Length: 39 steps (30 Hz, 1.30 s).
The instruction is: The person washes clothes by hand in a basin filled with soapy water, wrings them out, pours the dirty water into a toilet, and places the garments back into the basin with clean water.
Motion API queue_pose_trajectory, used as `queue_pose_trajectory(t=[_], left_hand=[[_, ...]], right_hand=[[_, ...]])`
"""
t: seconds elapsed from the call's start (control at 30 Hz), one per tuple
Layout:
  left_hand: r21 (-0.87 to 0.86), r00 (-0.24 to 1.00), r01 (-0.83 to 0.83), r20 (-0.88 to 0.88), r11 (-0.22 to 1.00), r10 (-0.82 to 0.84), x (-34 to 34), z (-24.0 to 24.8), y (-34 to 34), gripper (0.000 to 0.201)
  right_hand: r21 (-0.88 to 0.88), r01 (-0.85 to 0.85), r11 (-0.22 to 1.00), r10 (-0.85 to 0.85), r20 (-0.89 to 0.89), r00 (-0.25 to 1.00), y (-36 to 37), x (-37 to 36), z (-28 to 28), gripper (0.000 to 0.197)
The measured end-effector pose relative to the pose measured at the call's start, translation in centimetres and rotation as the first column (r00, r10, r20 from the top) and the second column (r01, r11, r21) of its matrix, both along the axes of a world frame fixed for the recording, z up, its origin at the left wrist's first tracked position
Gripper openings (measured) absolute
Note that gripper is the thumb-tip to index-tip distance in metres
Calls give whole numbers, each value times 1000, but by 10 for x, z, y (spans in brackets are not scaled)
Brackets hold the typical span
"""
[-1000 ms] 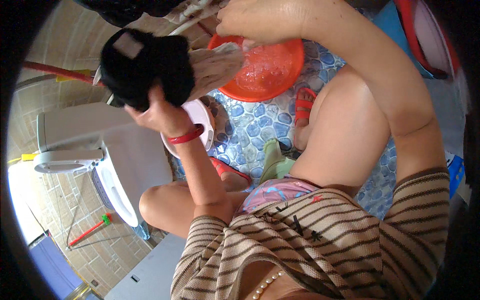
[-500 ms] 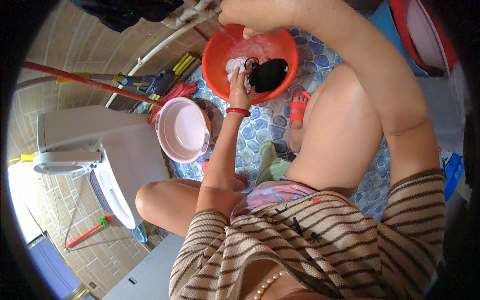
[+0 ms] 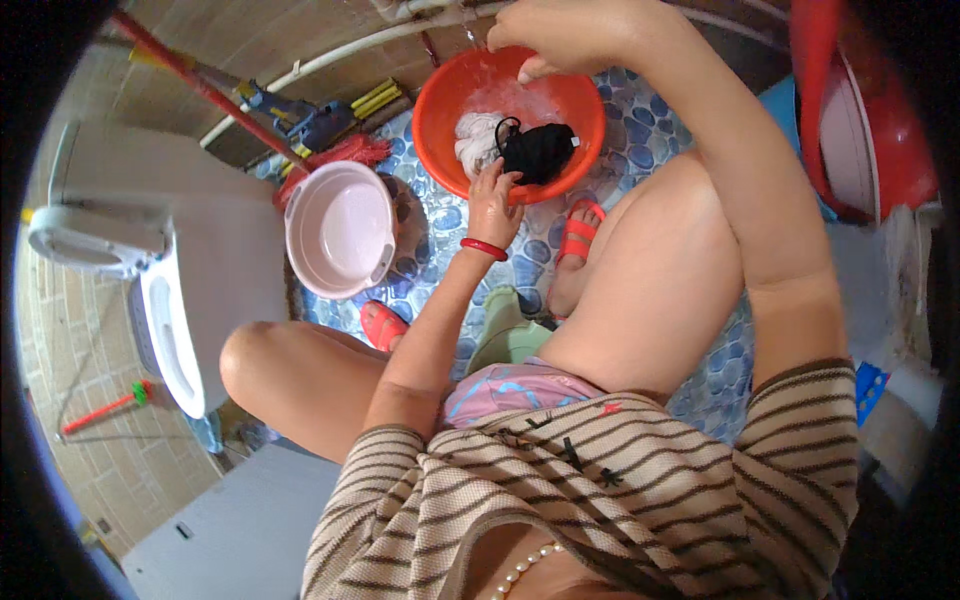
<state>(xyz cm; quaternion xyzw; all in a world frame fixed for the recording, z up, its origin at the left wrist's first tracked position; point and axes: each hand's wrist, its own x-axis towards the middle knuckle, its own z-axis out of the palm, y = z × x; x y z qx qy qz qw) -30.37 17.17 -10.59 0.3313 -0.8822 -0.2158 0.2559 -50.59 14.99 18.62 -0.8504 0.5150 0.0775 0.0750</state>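
Observation:
An orange-red basin [image 3: 428, 140] stands on the floor with foamy, splashing water [image 3: 515, 98] in it. Inside lie a bunched white cloth [image 3: 478, 140] and a black cloth [image 3: 540, 153] with a thin black strap. My left hand [image 3: 493, 205], wearing a red bangle, is over the basin's near rim with its fingers apart, fingertips close to both cloths; whether they touch is unclear. My right hand [image 3: 565, 38] hangs above the basin's far side beside a thin water stream [image 3: 470, 28]. Its thumb and fingers are apart, with nothing visible between them.
A pale pink basin [image 3: 340, 230] sits to the left, by a red-handled mop [image 3: 205, 85] and a white toilet [image 3: 175, 290]. Pipes [image 3: 350, 55] run along the far wall. A green plastic stool [image 3: 505, 335] is beneath me. Red and blue tubs [image 3: 840, 110] stand at right.
My left hand has drawn back from the cloths toward the near rim. My right hand has come away from the pipes, rightward. The black cloth now looks more bunched. The view has shifted slightly.

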Motion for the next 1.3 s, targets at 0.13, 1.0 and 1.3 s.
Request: queue_pose_trajectory(t=[0.13,1.0,1.3], left_hand=[[-15,955,-118,274,993,117,14,-7,9,51],[-151,938,-84,322,985,129,37,-49,22,66],[-185,952,-65,283,981,116,40,-63,16,65]], right_hand=[[6,-49,999,49,-3,999,-4,2,-5,32],[4,-166,986,164,124,979,-36,24,-41,40],[52,-183,982,176,116,977,-40,42,-36,39]])
